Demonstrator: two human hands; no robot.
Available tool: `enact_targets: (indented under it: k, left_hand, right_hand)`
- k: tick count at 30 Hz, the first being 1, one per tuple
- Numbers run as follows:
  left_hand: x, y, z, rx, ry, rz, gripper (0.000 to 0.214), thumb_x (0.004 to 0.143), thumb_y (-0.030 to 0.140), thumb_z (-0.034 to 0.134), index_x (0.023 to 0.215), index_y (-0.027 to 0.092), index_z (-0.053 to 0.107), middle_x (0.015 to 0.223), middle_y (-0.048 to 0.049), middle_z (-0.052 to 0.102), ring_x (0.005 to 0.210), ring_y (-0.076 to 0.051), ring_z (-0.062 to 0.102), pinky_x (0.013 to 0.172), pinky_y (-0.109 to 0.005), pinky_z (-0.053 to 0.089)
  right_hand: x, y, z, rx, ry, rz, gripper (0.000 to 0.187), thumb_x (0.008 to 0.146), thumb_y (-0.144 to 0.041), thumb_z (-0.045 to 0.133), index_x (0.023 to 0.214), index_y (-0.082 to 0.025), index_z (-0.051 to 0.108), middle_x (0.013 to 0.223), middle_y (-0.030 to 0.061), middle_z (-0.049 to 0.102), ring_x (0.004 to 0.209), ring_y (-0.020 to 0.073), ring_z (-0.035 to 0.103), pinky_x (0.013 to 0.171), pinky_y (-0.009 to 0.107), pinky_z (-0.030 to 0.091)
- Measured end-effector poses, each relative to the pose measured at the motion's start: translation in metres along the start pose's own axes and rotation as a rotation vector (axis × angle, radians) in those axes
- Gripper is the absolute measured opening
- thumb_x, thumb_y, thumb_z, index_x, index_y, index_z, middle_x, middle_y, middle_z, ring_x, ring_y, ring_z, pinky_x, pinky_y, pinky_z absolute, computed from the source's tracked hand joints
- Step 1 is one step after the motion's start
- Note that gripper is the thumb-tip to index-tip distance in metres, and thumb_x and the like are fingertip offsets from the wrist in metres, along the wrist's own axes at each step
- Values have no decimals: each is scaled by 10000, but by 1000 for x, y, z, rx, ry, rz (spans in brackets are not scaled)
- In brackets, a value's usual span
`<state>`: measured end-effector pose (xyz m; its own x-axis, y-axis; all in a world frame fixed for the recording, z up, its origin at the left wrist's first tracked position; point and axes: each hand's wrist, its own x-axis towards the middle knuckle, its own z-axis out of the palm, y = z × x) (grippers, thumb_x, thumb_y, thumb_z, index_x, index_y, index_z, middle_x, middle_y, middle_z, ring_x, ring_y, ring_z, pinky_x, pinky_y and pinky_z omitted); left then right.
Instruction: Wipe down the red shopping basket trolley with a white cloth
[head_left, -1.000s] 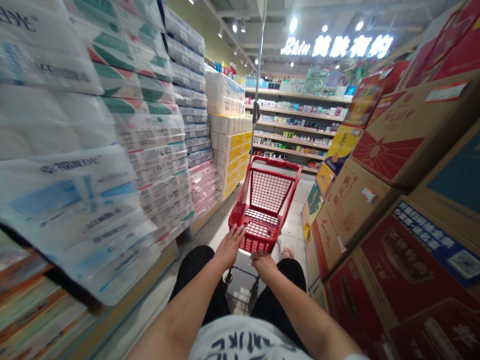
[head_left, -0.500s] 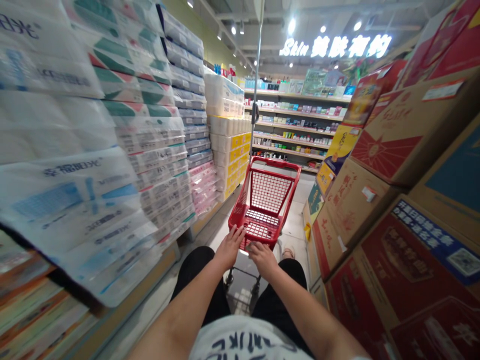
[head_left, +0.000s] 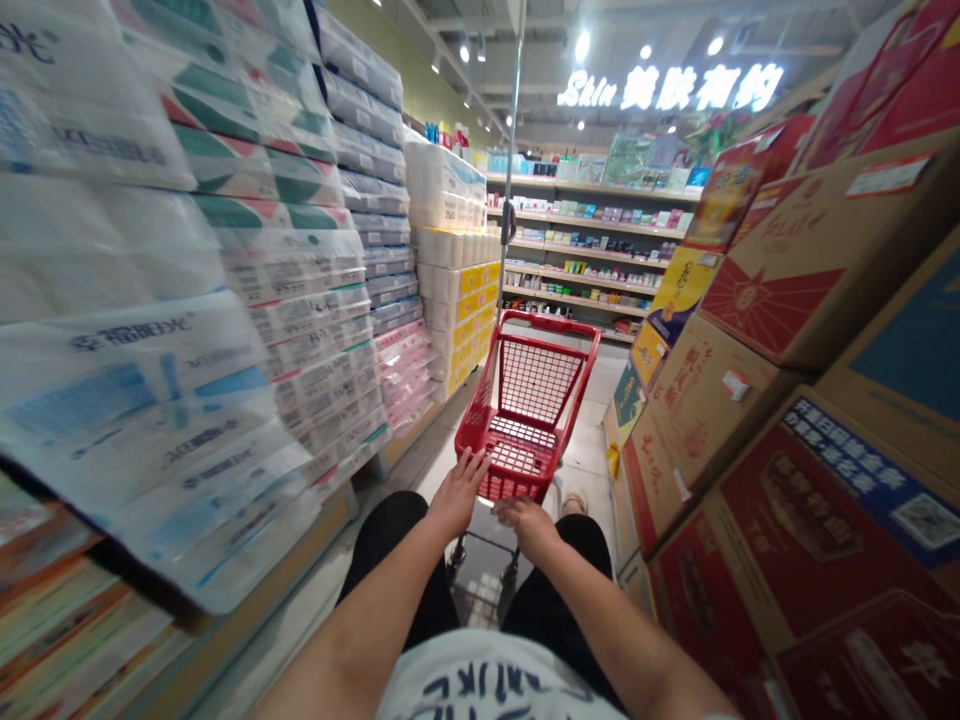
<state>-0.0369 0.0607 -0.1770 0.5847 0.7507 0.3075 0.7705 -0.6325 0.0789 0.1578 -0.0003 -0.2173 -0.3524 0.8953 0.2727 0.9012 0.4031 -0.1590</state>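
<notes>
A small red plastic shopping cart (head_left: 540,372) with grid walls stands directly in front of me. My left hand (head_left: 457,495) lies at its near left edge, fingers stretched out and slightly spread, their tips against the red basket. Just below the near rim, my right hand (head_left: 531,528) has its fingers bent inward and close together. What lies under those fingers, if anything, is hidden. Between my knees the cart's lower frame and casters (head_left: 508,578) show. The basket holds nothing that I can see.
Tall stacks of wrapped tissue packs (head_left: 300,300) line the left side. Cardboard cartons (head_left: 787,270) are piled along the right. A glass door edge with a dark handle (head_left: 509,222) rises beyond the cart. Shelves of small boxes and bottles (head_left: 592,215) fill the back.
My right hand has dropped slightly from the cart's near rim, and its fingers look more bent. The left hand stays almost in place. The surroundings shift only a little.
</notes>
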Motion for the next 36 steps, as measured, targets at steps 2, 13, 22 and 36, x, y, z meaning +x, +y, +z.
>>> enact_targets:
  k: [2,13,22,36]
  left_hand:
    - [0,0,0,-5,15,7,833,697,-29,358,1477,212,196,1562,-36,183,1445,-237,-5,1089,-419,312]
    - [-1,-1,-3,-9,-34,0,864,658,-31,373,1474,202,206,1566,-33,161,1444,-228,-17,1105,-425,297]
    - [1,-1,1,9,-8,13,884,647,-34,383,1478,203,192,1566,-37,158,1442,-233,-25,1101,-429,311]
    - [2,14,5,-191,156,100,509,945,306,373,1440,223,286,1518,-88,297,1434,-244,140,1090,-490,355]
  right_hand:
    - [6,-7,-7,10,101,-95,365,867,-109,487,1177,-243,624,1215,51,613,1104,203,513,888,306,452]
    - [9,4,1,-210,150,-250,178,900,-184,535,1017,-192,668,1117,77,650,1152,230,493,906,363,441]
    - [-1,8,8,-77,-22,-76,188,866,-136,546,966,-195,695,1100,79,662,1145,233,508,960,363,409]
    - [20,-20,-5,333,363,79,596,695,-21,468,1260,-209,445,1163,71,508,1048,182,553,890,322,504]
